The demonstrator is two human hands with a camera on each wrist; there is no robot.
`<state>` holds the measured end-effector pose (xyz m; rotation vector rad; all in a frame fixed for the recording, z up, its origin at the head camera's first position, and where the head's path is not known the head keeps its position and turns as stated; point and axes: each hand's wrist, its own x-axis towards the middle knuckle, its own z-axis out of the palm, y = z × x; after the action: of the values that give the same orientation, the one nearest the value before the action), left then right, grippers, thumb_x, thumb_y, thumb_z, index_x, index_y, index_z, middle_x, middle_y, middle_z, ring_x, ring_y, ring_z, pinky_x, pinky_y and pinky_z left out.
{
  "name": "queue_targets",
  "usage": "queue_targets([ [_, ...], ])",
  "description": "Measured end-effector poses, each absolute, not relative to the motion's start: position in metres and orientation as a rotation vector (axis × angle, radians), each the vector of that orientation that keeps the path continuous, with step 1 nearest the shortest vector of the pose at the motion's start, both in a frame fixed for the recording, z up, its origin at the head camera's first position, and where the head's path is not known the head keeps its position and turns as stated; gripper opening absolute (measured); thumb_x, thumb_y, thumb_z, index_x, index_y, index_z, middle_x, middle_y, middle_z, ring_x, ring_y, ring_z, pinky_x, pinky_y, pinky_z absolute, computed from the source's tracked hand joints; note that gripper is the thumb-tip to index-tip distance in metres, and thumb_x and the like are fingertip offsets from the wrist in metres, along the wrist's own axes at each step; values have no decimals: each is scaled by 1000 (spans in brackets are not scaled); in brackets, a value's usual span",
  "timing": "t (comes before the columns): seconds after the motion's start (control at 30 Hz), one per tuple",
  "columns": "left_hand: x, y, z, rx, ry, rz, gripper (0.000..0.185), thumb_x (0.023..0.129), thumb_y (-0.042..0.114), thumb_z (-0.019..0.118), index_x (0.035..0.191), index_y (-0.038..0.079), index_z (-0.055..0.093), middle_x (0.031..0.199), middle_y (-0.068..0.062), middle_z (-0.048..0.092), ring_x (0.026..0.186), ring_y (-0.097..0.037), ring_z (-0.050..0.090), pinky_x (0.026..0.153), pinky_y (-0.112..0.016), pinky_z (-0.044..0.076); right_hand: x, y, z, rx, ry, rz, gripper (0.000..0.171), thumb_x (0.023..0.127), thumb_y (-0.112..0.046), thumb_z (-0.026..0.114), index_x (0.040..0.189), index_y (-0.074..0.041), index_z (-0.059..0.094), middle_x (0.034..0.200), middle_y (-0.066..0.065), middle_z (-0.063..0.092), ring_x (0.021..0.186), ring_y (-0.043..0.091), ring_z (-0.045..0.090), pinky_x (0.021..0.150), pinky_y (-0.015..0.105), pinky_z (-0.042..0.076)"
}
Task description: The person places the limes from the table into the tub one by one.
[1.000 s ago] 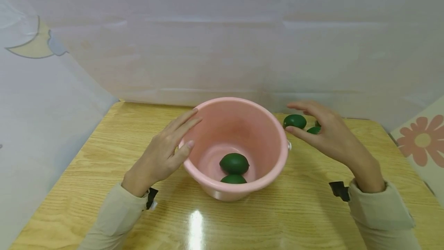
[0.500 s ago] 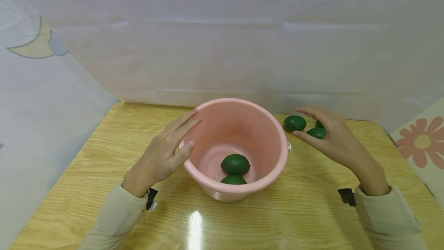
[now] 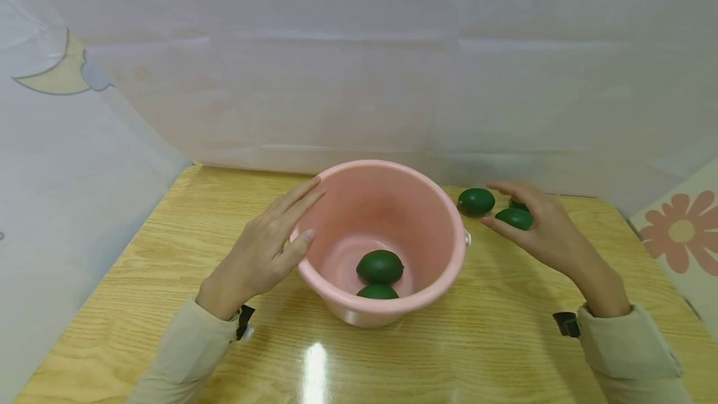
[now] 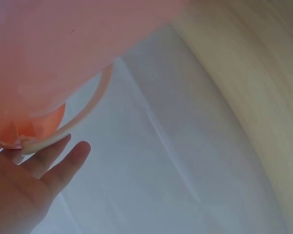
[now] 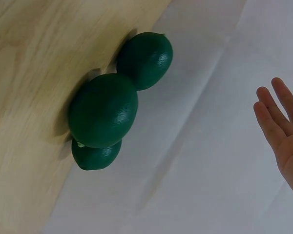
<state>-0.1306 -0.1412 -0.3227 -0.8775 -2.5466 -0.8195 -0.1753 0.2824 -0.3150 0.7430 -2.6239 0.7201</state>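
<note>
In the head view, a pink bucket stands upright on the wooden table with two dark green limes visible at its bottom. My left hand rests at its left rim, fingers extended. The left wrist view has those fingers beside the bucket's pale handle. To the right, my right hand hovers over another lime, thumb and fingers spread, holding nothing. Beside that one lies a further lime. A third lime shows fully in the right wrist view, but the hand partly hides it in the head view.
A pale sheet wall rises directly behind the table's back edge. Side sheets carry a moon print on the left and a flower print on the right. A white handle knob juts from the bucket's right side.
My right hand has drifted right and slightly toward me, from over the lime nearest the bucket to the one beside it. The left hand and bucket have stayed practically still.
</note>
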Motion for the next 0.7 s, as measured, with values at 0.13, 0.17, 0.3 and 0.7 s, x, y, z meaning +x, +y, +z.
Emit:
queue_targets([
  [0.13, -130, -141, -322, -865, -2555, -811, 59, 98, 27, 48, 155, 15, 36, 164, -3, 29, 148, -28, 34, 108, -58, 42, -176, 286, -318, 710, -2659, 723, 57, 82, -12, 81, 135, -12, 60, 125, 8, 64, 98, 0, 53, 83, 17, 41],
  [0.17, -129, -141, -321, -862, -2556, -811, 59, 98, 28, 48, 155, 15, 36, 164, -3, 29, 148, -28, 34, 108, -58, 42, -177, 287, -319, 702, -2670, 719, 57, 83, -14, 80, 136, -12, 59, 128, 10, 64, 102, 4, 55, 84, 21, 42],
  [0.3, -129, -141, -321, -855, -2563, -808, 60, 98, 29, 47, 155, 15, 35, 164, -3, 28, 148, -28, 33, 108, -57, 42, -178, 290, -321, 677, -2708, 726, 58, 84, -14, 79, 137, -9, 57, 132, 15, 61, 110, 24, 59, 88, 41, 46],
  [0.7, -129, -141, -321, -850, -2557, -832, 65, 99, 32, 45, 157, 12, 28, 163, -10, 29, 148, -30, 33, 110, -56, 41, -186, 301, -330, 612, -2761, 791, 56, 85, -16, 78, 136, -6, 57, 131, 20, 60, 109, 32, 58, 89, 56, 47],
])
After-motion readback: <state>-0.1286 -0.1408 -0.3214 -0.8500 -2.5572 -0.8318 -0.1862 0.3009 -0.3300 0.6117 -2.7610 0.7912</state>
